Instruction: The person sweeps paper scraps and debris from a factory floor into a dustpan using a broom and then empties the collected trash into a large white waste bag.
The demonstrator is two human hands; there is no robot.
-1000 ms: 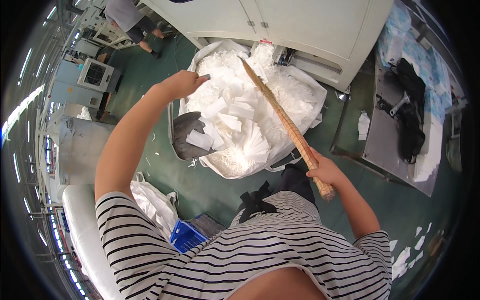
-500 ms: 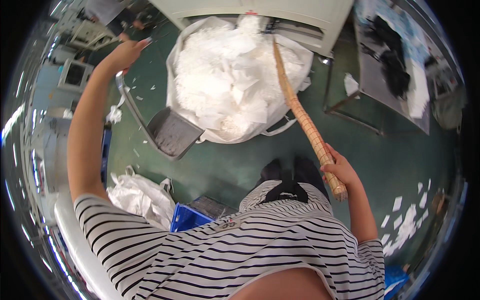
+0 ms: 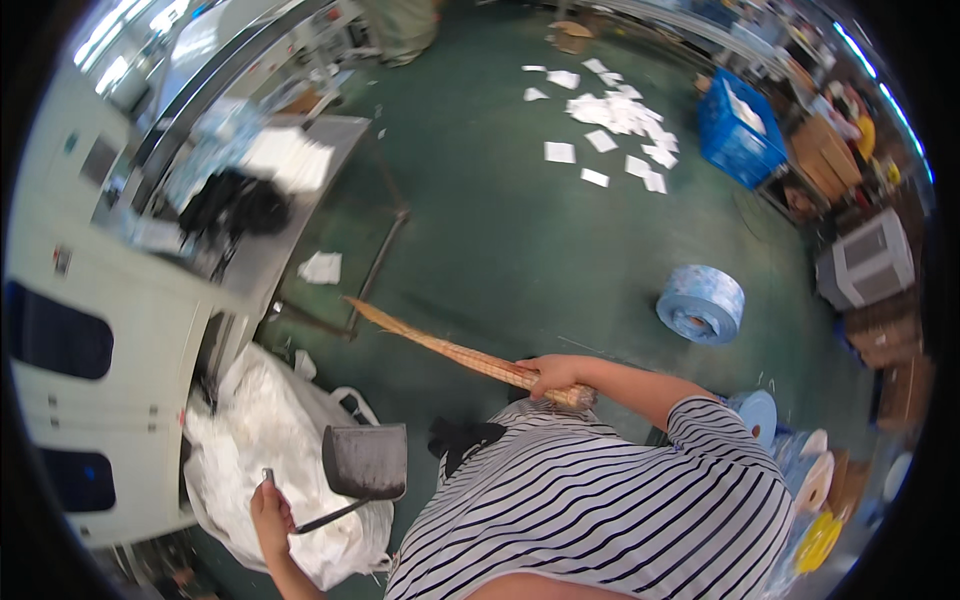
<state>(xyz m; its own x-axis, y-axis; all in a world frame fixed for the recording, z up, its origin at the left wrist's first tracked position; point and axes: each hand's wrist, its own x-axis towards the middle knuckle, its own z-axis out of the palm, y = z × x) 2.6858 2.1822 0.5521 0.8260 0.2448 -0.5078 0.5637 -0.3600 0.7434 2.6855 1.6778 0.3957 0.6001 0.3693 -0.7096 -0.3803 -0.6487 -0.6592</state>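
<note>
My left hand (image 3: 270,515) is closed round the handle of a grey dustpan (image 3: 366,462). The pan hangs beside a big white bulk bag (image 3: 245,425) heaped with white scraps, partly covering its edge. In my right hand (image 3: 553,375) is a long straw broom (image 3: 450,352), gripped near its thick bound end. Its thin tip points left across the green floor, away from my body. Scattered white paper pieces (image 3: 620,112) lie on the floor further ahead.
At the left stand a cream machine cabinet (image 3: 110,420) and a metal table (image 3: 330,140) bearing black cloth. A blue patterned roll (image 3: 700,303) lies on the floor to the right. Beyond it are a blue crate (image 3: 735,135) and a grey-white box-shaped unit (image 3: 868,262).
My view has swung to the right, so the bulk bag now sits lower left and the scattered papers lie ahead. Both hands keep hold of the dustpan and the broom.
</note>
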